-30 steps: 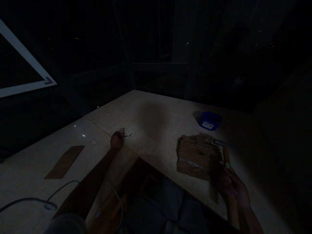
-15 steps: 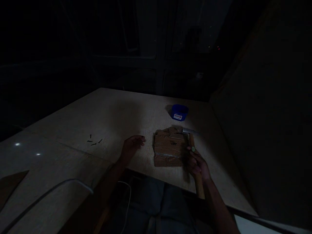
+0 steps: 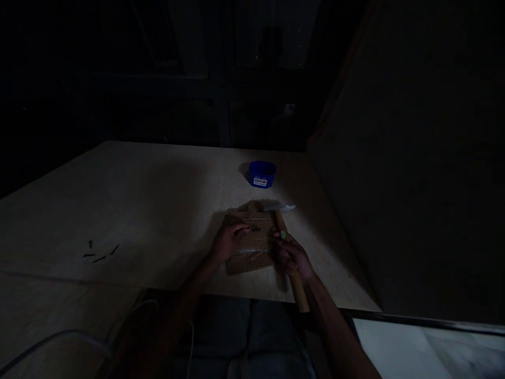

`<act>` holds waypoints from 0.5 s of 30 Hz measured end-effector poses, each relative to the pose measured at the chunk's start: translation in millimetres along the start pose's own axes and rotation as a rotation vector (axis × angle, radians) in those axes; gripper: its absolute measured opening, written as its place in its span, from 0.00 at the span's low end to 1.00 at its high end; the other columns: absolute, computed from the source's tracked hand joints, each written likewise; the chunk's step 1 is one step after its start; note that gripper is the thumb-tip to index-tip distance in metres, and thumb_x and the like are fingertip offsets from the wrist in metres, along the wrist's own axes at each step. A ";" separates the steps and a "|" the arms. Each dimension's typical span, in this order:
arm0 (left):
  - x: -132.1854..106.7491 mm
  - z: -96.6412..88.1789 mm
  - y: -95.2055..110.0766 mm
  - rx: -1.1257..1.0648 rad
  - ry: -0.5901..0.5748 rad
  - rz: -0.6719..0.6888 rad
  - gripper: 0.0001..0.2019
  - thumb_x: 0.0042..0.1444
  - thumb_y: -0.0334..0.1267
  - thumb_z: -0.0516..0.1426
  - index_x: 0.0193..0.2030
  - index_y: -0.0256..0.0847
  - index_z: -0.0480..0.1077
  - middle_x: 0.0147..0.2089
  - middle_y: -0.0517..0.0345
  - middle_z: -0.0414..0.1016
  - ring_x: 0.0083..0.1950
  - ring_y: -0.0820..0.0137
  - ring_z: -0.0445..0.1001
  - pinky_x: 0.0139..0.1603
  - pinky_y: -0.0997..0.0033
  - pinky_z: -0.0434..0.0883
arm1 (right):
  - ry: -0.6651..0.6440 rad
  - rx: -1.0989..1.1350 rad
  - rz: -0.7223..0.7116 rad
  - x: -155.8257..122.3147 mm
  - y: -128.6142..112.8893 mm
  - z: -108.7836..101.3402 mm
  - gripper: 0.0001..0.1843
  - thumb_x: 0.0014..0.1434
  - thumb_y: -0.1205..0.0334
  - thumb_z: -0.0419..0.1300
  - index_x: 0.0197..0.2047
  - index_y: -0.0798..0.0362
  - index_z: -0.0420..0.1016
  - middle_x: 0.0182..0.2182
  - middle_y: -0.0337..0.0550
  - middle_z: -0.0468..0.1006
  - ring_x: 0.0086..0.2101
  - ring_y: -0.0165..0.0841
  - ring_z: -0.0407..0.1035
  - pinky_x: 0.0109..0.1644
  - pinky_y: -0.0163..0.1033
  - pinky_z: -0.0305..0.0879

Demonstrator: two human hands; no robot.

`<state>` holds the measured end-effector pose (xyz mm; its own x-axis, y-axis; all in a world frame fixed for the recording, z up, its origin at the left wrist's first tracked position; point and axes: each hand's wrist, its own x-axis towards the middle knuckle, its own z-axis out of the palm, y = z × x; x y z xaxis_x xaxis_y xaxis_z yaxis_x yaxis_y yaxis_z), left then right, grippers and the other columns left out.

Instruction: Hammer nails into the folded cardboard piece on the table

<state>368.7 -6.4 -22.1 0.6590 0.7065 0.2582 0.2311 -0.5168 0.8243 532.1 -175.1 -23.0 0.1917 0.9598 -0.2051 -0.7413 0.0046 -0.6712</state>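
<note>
In the dim head view, my right hand [image 3: 292,256] is closed round the wooden handle of a hammer [image 3: 300,296]. Its metal head lies over the far right corner of a brown cardboard piece [image 3: 252,243], which has torn edges. My left hand [image 3: 228,242] is over the left side of the cardboard, with thumb and fingertips drawn together near small dark marks [image 3: 255,228] on its top. Whatever the left fingers pinch is too dark to make out. I cannot tell whether the dark marks are print or small objects.
A blue plastic tub [image 3: 262,175] with a white label stands behind the cardboard. Several dark nails or screws [image 3: 100,259] lie on the table [image 3: 165,210] at the left. A pale cable [image 3: 63,335] curves across the lower left, and a wall-like panel [image 3: 402,200] rises at the right.
My left hand has moved right, from beside the cardboard to over it. The right hand still grips the hammer near the cardboard. The camera view has turned right.
</note>
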 end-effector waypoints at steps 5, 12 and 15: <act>-0.9 5.5 -5.7 0.091 0.020 0.038 0.09 0.62 0.37 0.57 0.40 0.45 0.80 0.42 0.55 0.82 0.46 0.63 0.79 0.49 0.63 0.75 | -0.023 0.018 -0.001 -0.7 -1.7 5.9 0.16 0.57 0.61 0.68 0.47 0.50 0.68 0.19 0.25 0.65 0.11 0.18 0.45 0.08 0.23 0.51; -2.7 10.6 1.6 0.273 0.004 0.070 0.12 0.63 0.35 0.54 0.43 0.46 0.79 0.44 0.56 0.80 0.45 0.65 0.78 0.47 0.67 0.75 | -0.002 -0.003 0.013 1.6 1.9 -1.9 0.17 0.58 0.61 0.67 0.48 0.50 0.68 0.19 0.24 0.65 0.11 0.18 0.45 0.09 0.23 0.51; -2.9 10.3 4.5 0.290 0.014 0.118 0.10 0.63 0.38 0.56 0.44 0.46 0.79 0.44 0.54 0.80 0.44 0.65 0.78 0.45 0.68 0.74 | -0.007 0.002 0.012 1.9 2.1 -3.0 0.17 0.57 0.61 0.67 0.48 0.50 0.68 0.19 0.24 0.65 0.11 0.18 0.45 0.09 0.23 0.51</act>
<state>375.2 -15.8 -24.3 0.6842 0.6389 0.3517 0.3495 -0.7105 0.6108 532.9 -174.2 -27.0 0.1783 0.9617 -0.2081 -0.7451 -0.0062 -0.6670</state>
